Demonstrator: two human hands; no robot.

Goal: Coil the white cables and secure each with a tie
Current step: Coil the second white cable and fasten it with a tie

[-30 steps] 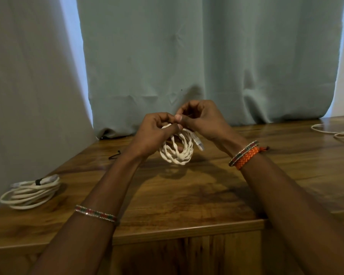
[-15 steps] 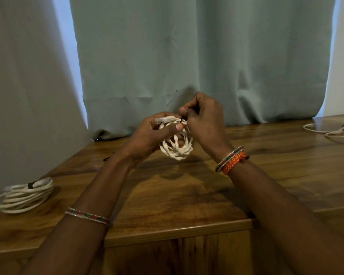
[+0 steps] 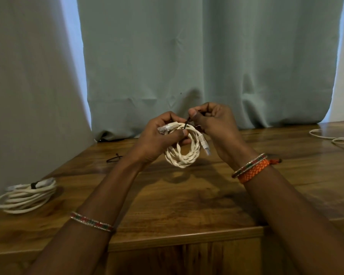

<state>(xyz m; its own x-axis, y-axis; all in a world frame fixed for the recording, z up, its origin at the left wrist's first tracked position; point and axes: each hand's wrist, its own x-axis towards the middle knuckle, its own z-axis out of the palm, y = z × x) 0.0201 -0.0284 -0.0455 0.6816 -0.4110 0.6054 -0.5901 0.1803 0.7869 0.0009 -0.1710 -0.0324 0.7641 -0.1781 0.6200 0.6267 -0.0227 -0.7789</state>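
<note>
A small coil of white cable [image 3: 184, 155] hangs above the wooden table [image 3: 187, 205], its strands twisted together. My left hand [image 3: 157, 139] grips the top of the coil, with one clear plug sticking out past my fingers. The other plug [image 3: 204, 142] dangles on the coil's right side. My right hand [image 3: 214, 126] pinches a thin black tie [image 3: 187, 123] that runs down to the top of the coil. A second white coil [image 3: 26, 195], bound with a black tie, lies at the table's left edge.
A loose black tie [image 3: 113, 158] lies on the table left of my hands. An uncoiled white cable [image 3: 334, 135] sprawls at the far right. Grey curtains [image 3: 207, 56] hang close behind the table. The table's front edge runs just below my forearms.
The coil has turned, so one plug now dangles on its right. My right hand has shifted up and right, drawing the black tie away from the coil. The view has drifted slightly.
</note>
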